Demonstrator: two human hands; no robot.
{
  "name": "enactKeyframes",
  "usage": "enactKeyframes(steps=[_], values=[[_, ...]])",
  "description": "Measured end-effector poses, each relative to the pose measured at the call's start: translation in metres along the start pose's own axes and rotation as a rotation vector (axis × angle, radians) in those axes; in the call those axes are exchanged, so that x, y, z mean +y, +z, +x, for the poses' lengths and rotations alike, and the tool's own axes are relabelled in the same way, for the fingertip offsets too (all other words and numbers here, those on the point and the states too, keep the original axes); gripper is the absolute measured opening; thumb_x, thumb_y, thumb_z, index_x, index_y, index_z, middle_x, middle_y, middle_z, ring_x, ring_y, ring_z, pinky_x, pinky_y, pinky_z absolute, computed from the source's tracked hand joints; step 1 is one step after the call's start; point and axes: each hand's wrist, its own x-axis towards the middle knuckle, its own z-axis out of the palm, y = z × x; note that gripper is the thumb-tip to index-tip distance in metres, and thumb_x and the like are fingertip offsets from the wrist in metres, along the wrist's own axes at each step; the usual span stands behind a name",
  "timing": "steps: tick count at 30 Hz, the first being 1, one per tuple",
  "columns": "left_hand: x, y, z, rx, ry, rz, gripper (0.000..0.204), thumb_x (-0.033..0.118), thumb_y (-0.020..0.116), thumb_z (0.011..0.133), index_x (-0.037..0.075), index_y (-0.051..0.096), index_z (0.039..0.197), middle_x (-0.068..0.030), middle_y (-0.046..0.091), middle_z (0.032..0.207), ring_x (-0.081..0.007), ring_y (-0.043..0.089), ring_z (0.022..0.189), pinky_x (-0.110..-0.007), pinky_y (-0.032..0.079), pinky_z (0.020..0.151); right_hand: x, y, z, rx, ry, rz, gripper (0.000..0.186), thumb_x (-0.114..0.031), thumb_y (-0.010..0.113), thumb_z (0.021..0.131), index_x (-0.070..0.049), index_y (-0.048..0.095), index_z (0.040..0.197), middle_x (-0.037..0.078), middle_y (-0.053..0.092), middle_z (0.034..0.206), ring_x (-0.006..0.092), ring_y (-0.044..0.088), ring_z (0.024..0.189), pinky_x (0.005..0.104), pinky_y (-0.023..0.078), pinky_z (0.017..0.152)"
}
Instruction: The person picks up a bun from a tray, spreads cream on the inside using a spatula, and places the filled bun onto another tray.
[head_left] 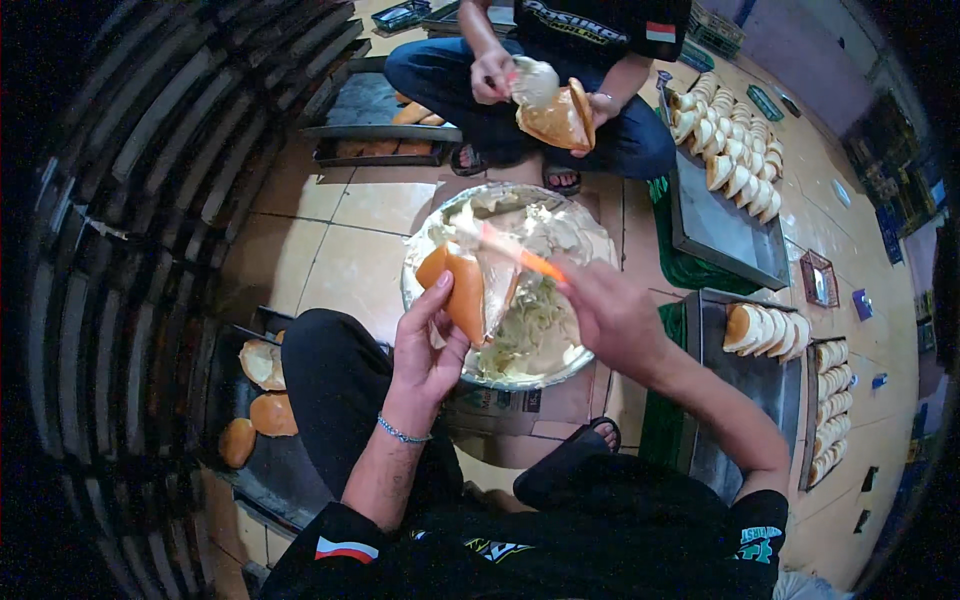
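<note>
My left hand (425, 345) grips a split bread bun (463, 292), its brown crust toward my palm and its cut side toward the right. Cream shows on that inner face. In my right hand (612, 318) is a spatula with an orange handle (541, 265); its blade is smeared by motion near the bun's upper edge. Both hands are over a large round metal bowl (517, 384) of pale cream (545, 335). Across the bowl, another person (560, 60) holds an opened bun (556, 122) and a cream-covered spatula (534, 82).
At left, a tray (285, 470) carries a few buns. Trays of filled buns (735, 140) and a tray with one short row (745, 375) stand at right. A cardboard sheet (500, 415) lies under the bowl. Dark stacked racks or trays (150, 150) rise along the left.
</note>
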Motion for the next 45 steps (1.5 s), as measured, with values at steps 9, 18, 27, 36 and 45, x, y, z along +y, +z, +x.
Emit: enactKeyframes(steps=[9, 18, 27, 36, 45], values=[[0.011, 0.004, -0.002, 0.052, 0.374, 0.056, 0.041, 0.017, 0.065, 0.091, 0.002, 0.052, 0.127, -0.0078, 0.062, 0.118, -0.021, 0.063, 0.104, -0.036, 0.053, 0.091, -0.022, -0.027, -0.037, -0.176, 0.032, -0.072, 0.027, -0.013, 0.062, 0.091, -0.002, 0.063, 0.116, 0.012, 0.052, 0.071, 0.028, 0.057, 0.06, 0.0396, 0.047, 0.056], [-0.012, 0.016, -0.003, -0.037, 0.959, 0.984, 0.064, 0.001, 0.079, 0.073, 0.0, 0.052, 0.131, -0.016, 0.056, 0.129, -0.0253, 0.057, 0.117, -0.037, 0.047, 0.097, -0.037, -0.04, -0.007, -0.279, 0.808, 0.771, 0.03, -0.02, 0.049, 0.102, 0.002, 0.064, 0.115, -0.006, 0.046, 0.064, 0.003, 0.04, 0.055, 0.0227, 0.034, 0.049], [-0.005, 0.022, -0.001, -0.039, 1.237, 1.34, 0.057, -0.001, 0.075, 0.075, -0.002, 0.054, 0.128, -0.019, 0.06, 0.123, -0.035, 0.06, 0.112, -0.041, 0.049, 0.096, -0.063, -0.039, -0.02, -0.211, 0.35, 0.396, 0.019, -0.006, 0.058, 0.092, 0.0, 0.064, 0.108, 0.019, 0.062, 0.075, 0.0378, 0.063, 0.066, 0.0404, 0.049, 0.057], [-0.008, 0.012, 0.004, 0.035, 1.077, 1.321, 0.06, 0.005, 0.075, 0.076, -0.002, 0.052, 0.131, -0.0181, 0.058, 0.125, -0.0331, 0.059, 0.114, -0.038, 0.048, 0.097, -0.046, -0.045, -0.03, 0.003, -0.004, 0.16, 0.023, 0.0, 0.059, 0.09, 0.002, 0.062, 0.112, 0.015, 0.059, 0.073, 0.0278, 0.059, 0.059, 0.0358, 0.048, 0.055], [-0.004, 0.009, -0.009, -0.208, 0.172, 0.249, 0.051, 0.008, 0.075, 0.079, -0.003, 0.052, 0.124, -0.0104, 0.063, 0.116, -0.0197, 0.062, 0.107, -0.035, 0.047, 0.099, 0.04, -0.043, 0.009, -0.095, 0.195, 0.307, 0.016, -0.009, 0.058, 0.094, 0.001, 0.064, 0.105, 0.016, 0.063, 0.076, 0.0301, 0.063, 0.065, 0.0367, 0.048, 0.059]])
